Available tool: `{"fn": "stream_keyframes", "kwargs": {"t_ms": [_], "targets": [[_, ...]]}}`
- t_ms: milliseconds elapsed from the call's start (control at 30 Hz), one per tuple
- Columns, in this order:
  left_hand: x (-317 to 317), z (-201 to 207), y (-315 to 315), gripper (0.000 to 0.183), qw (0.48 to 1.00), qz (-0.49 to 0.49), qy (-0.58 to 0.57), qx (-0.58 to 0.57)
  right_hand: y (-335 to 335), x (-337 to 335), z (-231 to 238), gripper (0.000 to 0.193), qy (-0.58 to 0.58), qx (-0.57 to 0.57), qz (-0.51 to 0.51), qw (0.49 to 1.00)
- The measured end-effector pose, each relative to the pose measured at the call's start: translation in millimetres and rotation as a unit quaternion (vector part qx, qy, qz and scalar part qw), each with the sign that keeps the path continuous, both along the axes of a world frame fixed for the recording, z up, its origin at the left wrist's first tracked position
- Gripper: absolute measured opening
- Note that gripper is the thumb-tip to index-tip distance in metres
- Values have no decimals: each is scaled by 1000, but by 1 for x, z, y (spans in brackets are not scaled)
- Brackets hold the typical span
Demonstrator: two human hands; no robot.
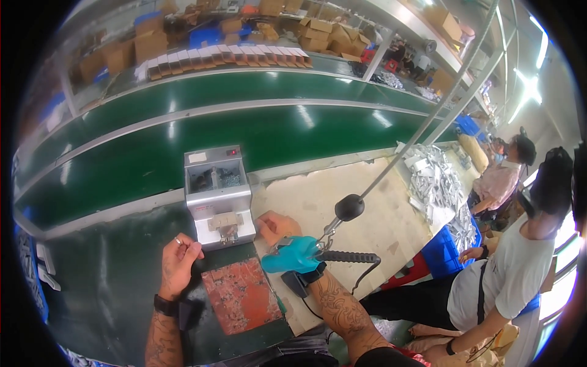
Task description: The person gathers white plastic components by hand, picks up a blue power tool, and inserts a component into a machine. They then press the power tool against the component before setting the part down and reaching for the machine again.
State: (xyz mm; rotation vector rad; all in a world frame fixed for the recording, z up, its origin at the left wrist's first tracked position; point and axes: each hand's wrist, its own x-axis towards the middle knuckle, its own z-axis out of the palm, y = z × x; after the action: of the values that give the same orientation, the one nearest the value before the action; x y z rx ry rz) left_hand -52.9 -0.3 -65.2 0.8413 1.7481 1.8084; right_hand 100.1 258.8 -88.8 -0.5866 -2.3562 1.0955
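Note:
A silver screw feeder (221, 202) with small screws in its top tray stands at the far edge of the bench. My left hand (178, 264) is just left of its front, thumb pressed to curled fingers; anything pinched there is too small to make out. Close to the feeder's right side is my right hand (278, 227), its fingers curled and partly hidden. A teal electric screwdriver (292, 255) hangs from a cable over my right wrist, covering part of that hand. Below the feeder lies a worn red mat (241, 296).
A green conveyor belt (275, 133) runs behind the bench. Silver metal parts (435, 180) are heaped at right, above a blue bin (441, 255). A person in a white shirt (498, 275) is close on the right. A black balancer weight (349, 208) hangs above the bench.

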Motion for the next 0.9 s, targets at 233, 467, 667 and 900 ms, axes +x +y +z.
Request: {"fn": "stream_keyframes", "kwargs": {"t_ms": [233,467,667,900], "targets": [[1,2,-1,20,1000,5,7,-5,4,0,-8,22,37,7,25,999],[1,1,0,19,1000,3,1,-1,18,-2,-46,19,36,29,4,999],[0,1,0,19,1000,4,-3,1,16,-1,-43,19,51,24,6,998],[0,0,-1,18,1000,8,-9,-1,6,1,-16,21,45,-51,24,997]]}}
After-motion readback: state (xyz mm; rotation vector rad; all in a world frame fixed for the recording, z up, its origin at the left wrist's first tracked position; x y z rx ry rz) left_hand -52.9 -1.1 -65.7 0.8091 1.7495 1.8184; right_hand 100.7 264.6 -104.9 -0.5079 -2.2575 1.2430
